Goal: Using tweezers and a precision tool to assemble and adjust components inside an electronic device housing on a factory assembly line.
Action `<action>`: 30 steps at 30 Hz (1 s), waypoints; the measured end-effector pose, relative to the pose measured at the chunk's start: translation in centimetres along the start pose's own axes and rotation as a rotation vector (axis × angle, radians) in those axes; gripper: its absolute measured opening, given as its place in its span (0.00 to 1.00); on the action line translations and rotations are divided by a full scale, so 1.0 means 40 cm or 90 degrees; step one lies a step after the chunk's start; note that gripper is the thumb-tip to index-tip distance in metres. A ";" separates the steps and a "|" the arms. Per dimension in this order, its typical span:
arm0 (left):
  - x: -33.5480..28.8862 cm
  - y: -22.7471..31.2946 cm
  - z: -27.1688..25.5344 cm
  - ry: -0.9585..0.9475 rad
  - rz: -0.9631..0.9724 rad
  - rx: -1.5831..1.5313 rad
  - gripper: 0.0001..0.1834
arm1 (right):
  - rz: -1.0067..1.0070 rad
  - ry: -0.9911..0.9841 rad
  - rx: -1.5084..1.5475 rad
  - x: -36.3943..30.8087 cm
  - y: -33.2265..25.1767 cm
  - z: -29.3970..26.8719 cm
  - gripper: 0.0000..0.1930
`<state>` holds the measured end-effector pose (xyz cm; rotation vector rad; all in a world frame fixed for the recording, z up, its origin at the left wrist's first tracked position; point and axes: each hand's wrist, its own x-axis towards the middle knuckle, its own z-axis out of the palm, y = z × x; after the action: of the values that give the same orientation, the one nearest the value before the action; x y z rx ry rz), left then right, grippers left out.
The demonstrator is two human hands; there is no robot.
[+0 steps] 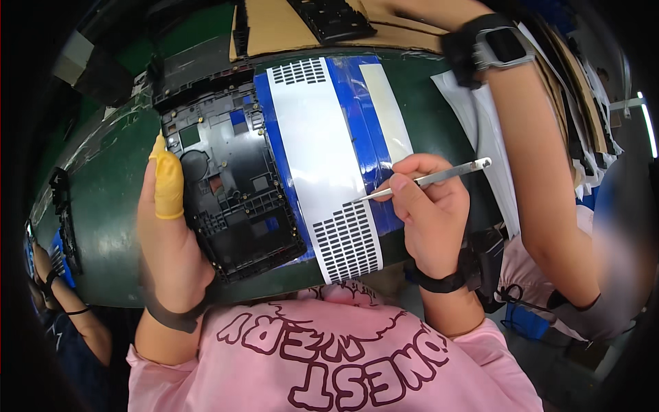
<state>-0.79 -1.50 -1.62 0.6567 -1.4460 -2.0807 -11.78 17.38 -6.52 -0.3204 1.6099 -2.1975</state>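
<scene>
Pink shirt [329, 357], one, dark lettering, nearest. Two own hands, one dark band on each wrist. Left hand [171, 240], yellow finger cover [169, 185] showing, grips the left edge of one black plastic frame [230, 172]; its fingers underneath are hidden, so cannot tell how they sit. Right hand [432, 216] pinches one pair of tweezers [446, 174], tips at the far edge of the near block of black rectangles on a white sheet [316, 137].

One such sheet, two blocks of rectangles: bigger one near, smaller one far. Sheet lies just right of the frame, over a blue surface [351, 103]; one cream strip [384, 103] on the blue, right of the sheet. All on one green worktop [103, 233].

Two co-workers: one at left, a hand [42, 262] in view; one at right, forearm [532, 137] reaching across, one watch [504, 46], hand blurred, grip cannot tell. Far edge: cardboard [271, 31], one black part [333, 17] on it.
</scene>
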 end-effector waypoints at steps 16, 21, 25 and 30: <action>-0.036 0.011 0.040 -0.072 -0.076 -0.266 0.26 | 0.004 -0.091 0.120 -0.049 -0.109 0.061 0.10; -0.050 0.018 0.045 -0.123 -0.098 -0.255 0.27 | -0.038 -0.190 0.067 -0.078 -0.114 0.154 0.10; -0.033 0.012 0.063 -0.123 -0.097 -0.274 0.26 | -0.005 -0.194 0.097 -0.046 -0.099 0.152 0.10; -0.027 0.008 0.053 -0.139 -0.085 -0.299 0.27 | -0.002 -0.202 0.125 -0.031 -0.086 0.152 0.09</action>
<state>-1.31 0.60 -0.57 0.3527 -0.9757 -2.5395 -8.81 13.61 -1.31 -0.5803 1.2172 -2.1554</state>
